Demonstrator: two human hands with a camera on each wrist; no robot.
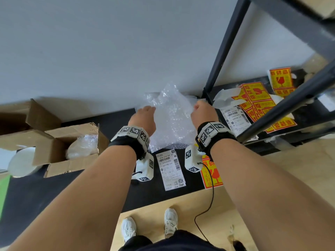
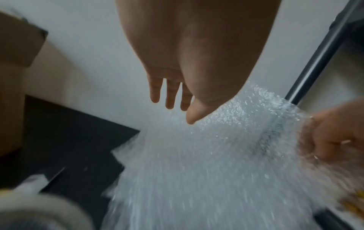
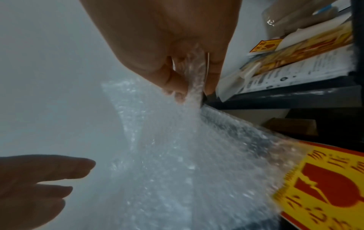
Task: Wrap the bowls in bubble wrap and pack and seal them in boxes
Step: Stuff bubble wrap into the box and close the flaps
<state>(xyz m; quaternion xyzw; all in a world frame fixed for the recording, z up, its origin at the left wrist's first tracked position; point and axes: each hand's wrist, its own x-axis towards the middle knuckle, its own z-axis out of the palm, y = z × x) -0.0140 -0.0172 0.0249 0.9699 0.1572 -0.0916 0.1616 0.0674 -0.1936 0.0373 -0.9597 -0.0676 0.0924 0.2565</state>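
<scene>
A sheet of clear bubble wrap (image 1: 170, 116) lies on the black table (image 1: 54, 192) against the wall, its far part raised. My right hand (image 1: 201, 109) pinches its right edge between thumb and fingers (image 3: 177, 84), lifting the bubble wrap (image 3: 177, 155). My left hand (image 1: 145, 113) hovers at the sheet's left side with straight fingers (image 2: 170, 96), holding nothing, just above the bubble wrap (image 2: 206, 163). A wrapped bowl (image 1: 82, 147) sits inside an open cardboard box (image 1: 54, 156) at the left. A white bowl (image 1: 21, 162) stands beside that box.
Another open box (image 1: 21, 116) stands at the far left. A shipping label (image 1: 170, 169) and a yellow-red fragile sticker (image 1: 212, 174) lie near the table's front edge. More stickers (image 1: 257, 98) and labels cover the black metal rack's (image 1: 290, 98) shelf on the right.
</scene>
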